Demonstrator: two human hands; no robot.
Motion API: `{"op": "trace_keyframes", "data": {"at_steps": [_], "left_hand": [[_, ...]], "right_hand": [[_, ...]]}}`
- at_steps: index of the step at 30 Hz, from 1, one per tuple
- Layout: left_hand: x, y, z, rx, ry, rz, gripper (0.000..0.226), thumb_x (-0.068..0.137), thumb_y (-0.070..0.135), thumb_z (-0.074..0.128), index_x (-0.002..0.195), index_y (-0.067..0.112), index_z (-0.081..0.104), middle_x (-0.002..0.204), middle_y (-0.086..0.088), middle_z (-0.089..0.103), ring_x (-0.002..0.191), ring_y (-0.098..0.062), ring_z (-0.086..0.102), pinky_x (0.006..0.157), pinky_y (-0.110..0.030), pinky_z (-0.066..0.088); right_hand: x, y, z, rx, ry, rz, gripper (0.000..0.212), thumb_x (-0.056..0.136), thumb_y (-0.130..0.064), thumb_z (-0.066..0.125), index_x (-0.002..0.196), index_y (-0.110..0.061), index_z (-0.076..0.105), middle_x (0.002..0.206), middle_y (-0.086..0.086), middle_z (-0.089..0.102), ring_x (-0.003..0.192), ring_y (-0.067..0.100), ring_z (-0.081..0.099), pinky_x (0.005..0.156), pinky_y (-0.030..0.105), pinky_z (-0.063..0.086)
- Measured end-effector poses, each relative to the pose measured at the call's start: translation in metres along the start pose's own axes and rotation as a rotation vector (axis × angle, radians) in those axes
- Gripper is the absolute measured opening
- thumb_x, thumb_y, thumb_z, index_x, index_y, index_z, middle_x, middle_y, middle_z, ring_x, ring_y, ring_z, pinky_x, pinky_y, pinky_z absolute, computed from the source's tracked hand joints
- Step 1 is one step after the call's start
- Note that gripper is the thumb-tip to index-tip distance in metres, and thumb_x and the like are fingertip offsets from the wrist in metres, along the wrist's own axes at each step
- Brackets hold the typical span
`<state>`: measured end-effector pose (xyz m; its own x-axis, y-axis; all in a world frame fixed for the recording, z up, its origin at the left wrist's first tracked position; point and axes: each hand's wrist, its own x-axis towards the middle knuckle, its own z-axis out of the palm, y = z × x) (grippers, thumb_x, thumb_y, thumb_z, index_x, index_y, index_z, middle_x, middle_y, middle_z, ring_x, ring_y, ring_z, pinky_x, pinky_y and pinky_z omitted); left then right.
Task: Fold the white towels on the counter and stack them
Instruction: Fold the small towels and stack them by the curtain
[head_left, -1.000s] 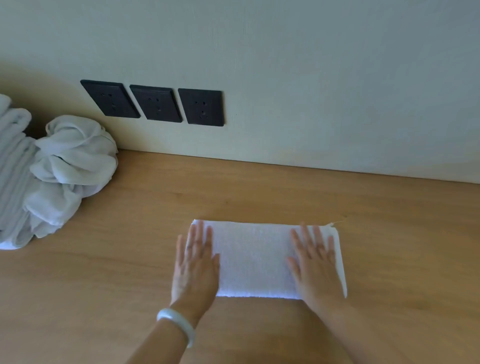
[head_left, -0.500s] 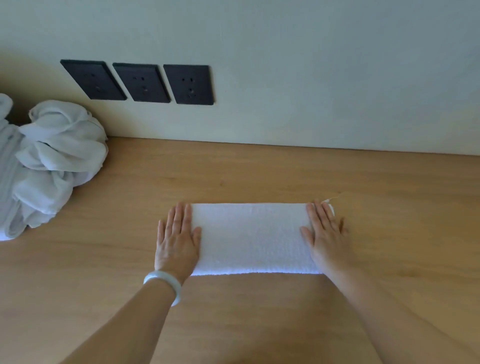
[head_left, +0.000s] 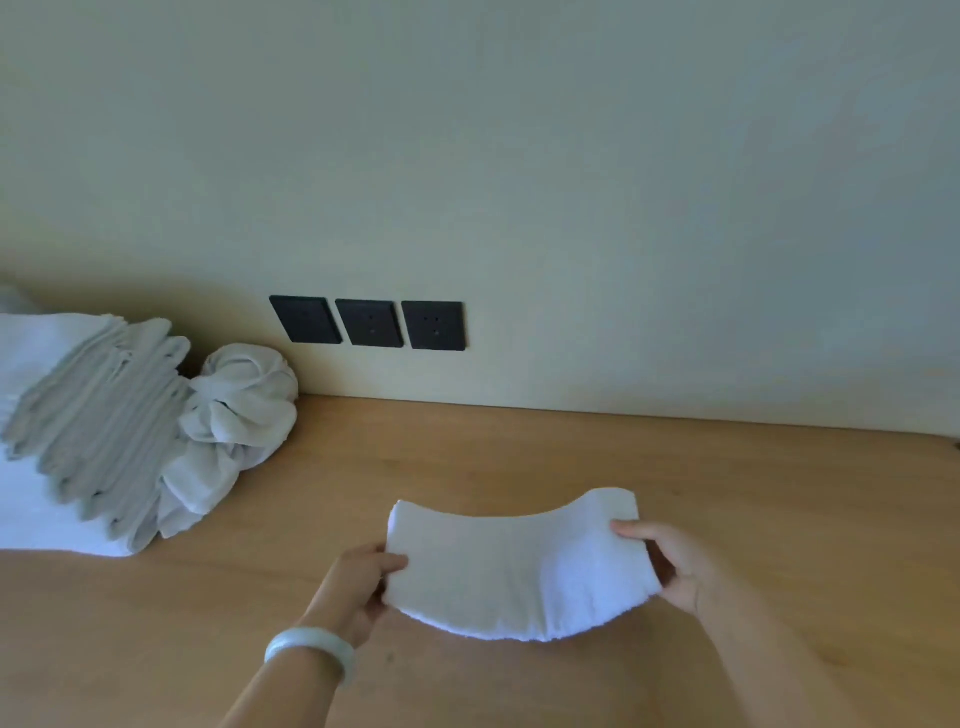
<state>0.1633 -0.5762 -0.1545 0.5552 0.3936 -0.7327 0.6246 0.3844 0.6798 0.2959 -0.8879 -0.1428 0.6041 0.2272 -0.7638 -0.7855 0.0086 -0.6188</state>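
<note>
My left hand (head_left: 358, 582) and right hand (head_left: 670, 566) pinch folded towel (head_left: 519, 566) by its ends. Fold looks done; next, set it square on stack (head_left: 88, 415) at 10 o'clock.

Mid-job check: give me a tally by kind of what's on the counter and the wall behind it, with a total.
1 folded towel, held by left hand and right hand
1 towel stack, count within unclear
1 crumpled towel bundle
3 black wall sockets
Total: 6
</note>
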Motion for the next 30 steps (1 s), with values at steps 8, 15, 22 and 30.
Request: {"op": "trace_keyframes", "data": {"at_steps": [8,15,22,30], "left_hand": [[-0.067,0.104,-0.042,-0.266,-0.047,0.289,0.024,0.091,-0.001,0.058,0.114,0.003,0.063,0.104,-0.015,0.073,0.091,-0.029,0.067,0.073,-0.036,0.055],[-0.094,0.172,-0.117,-0.342,-0.143,0.467,0.03,0.089,0.007,0.061,0.118,0.004,0.065,0.115,-0.023,0.068,0.112,-0.04,0.062,0.103,-0.055,0.045],[-0.11,0.243,-0.267,-0.34,-0.241,0.616,0.034,0.084,0.009,0.061,0.116,-0.003,0.064,0.114,-0.029,0.066,0.104,-0.04,0.066,0.083,-0.044,0.058],[-0.092,0.342,-0.488,-0.274,-0.053,0.65,0.029,0.086,0.001,0.06,0.114,-0.006,0.063,0.108,-0.019,0.07,0.1,-0.029,0.065,0.077,-0.031,0.059]], "right_hand": [[-0.055,-0.065,0.11,-0.108,-0.114,-0.416,0.023,0.088,-0.022,0.07,0.111,-0.017,0.07,0.103,0.005,0.076,0.099,0.025,0.071,0.086,0.041,0.055],[-0.104,-0.087,0.23,-0.243,-0.101,-0.66,0.009,0.09,-0.024,0.067,0.091,-0.026,0.076,0.095,0.0,0.076,0.093,0.023,0.071,0.092,0.047,0.054],[-0.142,-0.091,0.392,-0.039,-0.249,-0.673,0.015,0.092,-0.017,0.063,0.099,-0.008,0.073,0.1,0.013,0.075,0.093,0.029,0.072,0.08,0.041,0.056],[-0.154,-0.101,0.596,0.029,-0.376,-0.719,0.034,0.092,-0.014,0.061,0.118,0.007,0.062,0.113,0.023,0.068,0.102,0.034,0.066,0.077,0.039,0.052]]}}
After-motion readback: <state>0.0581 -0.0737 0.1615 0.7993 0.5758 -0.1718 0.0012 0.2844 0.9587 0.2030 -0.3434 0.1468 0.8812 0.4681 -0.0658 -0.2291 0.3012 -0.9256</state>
